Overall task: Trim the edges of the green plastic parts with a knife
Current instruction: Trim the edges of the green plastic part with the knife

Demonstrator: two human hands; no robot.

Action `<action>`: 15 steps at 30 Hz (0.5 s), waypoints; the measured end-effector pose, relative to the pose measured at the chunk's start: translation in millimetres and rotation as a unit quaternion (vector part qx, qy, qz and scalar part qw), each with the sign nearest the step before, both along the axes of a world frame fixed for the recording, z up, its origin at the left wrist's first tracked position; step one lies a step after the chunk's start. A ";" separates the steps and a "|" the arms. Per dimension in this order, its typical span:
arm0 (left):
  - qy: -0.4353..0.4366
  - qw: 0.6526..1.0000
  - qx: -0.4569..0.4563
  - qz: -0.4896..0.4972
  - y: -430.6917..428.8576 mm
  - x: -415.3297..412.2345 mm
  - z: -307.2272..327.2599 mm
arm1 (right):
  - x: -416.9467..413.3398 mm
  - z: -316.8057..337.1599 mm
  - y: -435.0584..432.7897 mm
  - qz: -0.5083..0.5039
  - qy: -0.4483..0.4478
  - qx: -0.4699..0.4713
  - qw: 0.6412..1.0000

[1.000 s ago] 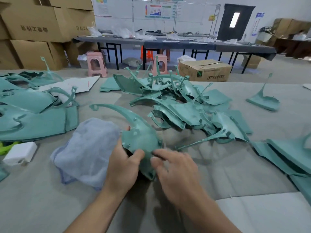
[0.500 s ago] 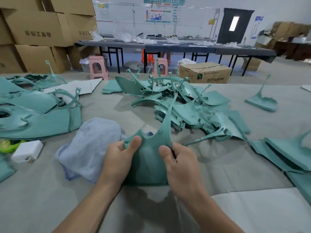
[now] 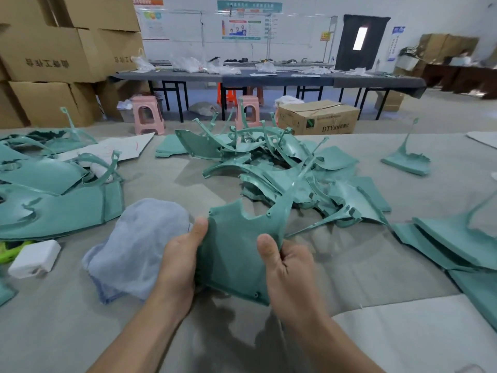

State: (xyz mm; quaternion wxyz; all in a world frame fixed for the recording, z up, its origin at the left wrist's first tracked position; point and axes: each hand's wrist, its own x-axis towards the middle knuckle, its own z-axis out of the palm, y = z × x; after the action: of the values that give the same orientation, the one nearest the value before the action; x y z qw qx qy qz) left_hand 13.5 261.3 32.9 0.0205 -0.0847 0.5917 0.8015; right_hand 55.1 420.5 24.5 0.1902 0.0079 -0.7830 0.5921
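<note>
I hold one green plastic part (image 3: 231, 249) upright above the grey table cover (image 3: 349, 259), its flat face toward me and a long thin arm rising to the upper right. My left hand (image 3: 178, 262) grips its left edge with the thumb on the front. My right hand (image 3: 289, 267) grips its right edge, thumb on the front, fingers curled behind. No knife is visible in either hand. A heap of more green parts (image 3: 282, 168) lies behind it.
A pale blue cloth (image 3: 142, 246) lies left of my hands. Large green panels (image 3: 53, 205) cover the left side, others (image 3: 457, 246) the right. A white block (image 3: 35, 258) and a bright green object (image 3: 8, 250) sit far left. Cardboard boxes and stools stand beyond the table.
The part went from lying curved under my hands to being held upright by both edges. Since half a second ago it has tilted, its long arm swinging right.
</note>
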 end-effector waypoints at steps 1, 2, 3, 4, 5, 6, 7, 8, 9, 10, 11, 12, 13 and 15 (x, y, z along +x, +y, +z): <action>-0.010 1.000 -0.007 0.014 0.4 -0.9 2.9 | 0.0 -1.3 -2.0 0.003 0.011 0.006 1.000; -0.015 0.999 -0.031 0.037 0.8 -2.1 2.5 | -0.2 -2.5 -3.9 0.005 0.015 -0.003 1.000; -0.013 0.994 -0.084 0.066 1.5 -3.0 0.0 | -1.1 -3.4 -5.3 -0.001 0.009 -0.024 1.000; 0.016 0.979 -0.173 0.109 2.3 -2.6 -3.4 | -3.3 -5.2 -6.0 -0.014 -0.004 -0.044 0.999; 0.060 0.944 -0.286 0.153 3.8 0.5 -5.7 | -6.4 -7.0 -5.2 -0.031 -0.022 -0.050 0.998; 0.113 0.896 -0.387 0.185 6.0 7.9 -4.4 | -9.4 -8.5 -3.6 -0.049 -0.042 -0.045 0.997; 0.181 0.858 -0.444 0.185 7.5 13.9 -4.8 | -11.1 -8.2 -1.1 -0.059 -0.057 -0.037 0.996; 0.255 0.834 -0.469 0.138 7.5 18.0 -6.1 | -12.7 -7.4 2.0 -0.066 -0.057 -0.036 0.996; 0.323 0.810 -0.486 0.065 8.7 21.6 -7.0 | -13.9 -4.3 4.7 -0.073 -0.045 -0.048 0.995; 0.370 0.781 -0.503 -0.016 12.0 25.7 -6.5 | -15.1 -1.8 8.1 -0.076 -0.033 -0.077 0.994; 0.391 0.752 -0.524 -0.082 15.4 30.4 -7.1 | -15.1 1.7 10.8 -0.068 -0.027 -0.123 0.990; 0.394 0.732 -0.541 -0.125 19.8 34.0 -8.3 | -14.7 5.0 12.9 -0.042 -0.022 -0.176 0.983; 0.392 0.726 -0.547 -0.141 24.4 36.1 -9.7 | -13.4 8.9 14.0 0.001 -0.014 -0.225 0.974; 0.404 0.738 -0.527 -0.118 30.9 37.4 -11.0 | -8.0 16.8 14.4 0.106 0.009 -0.256 0.961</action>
State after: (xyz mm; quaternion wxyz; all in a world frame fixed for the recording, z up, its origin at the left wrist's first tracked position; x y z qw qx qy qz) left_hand 50.9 292.1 21.9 -0.1739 0.3209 0.8772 0.3120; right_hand 47.1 434.9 41.3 0.1289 0.0471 -0.5984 0.7894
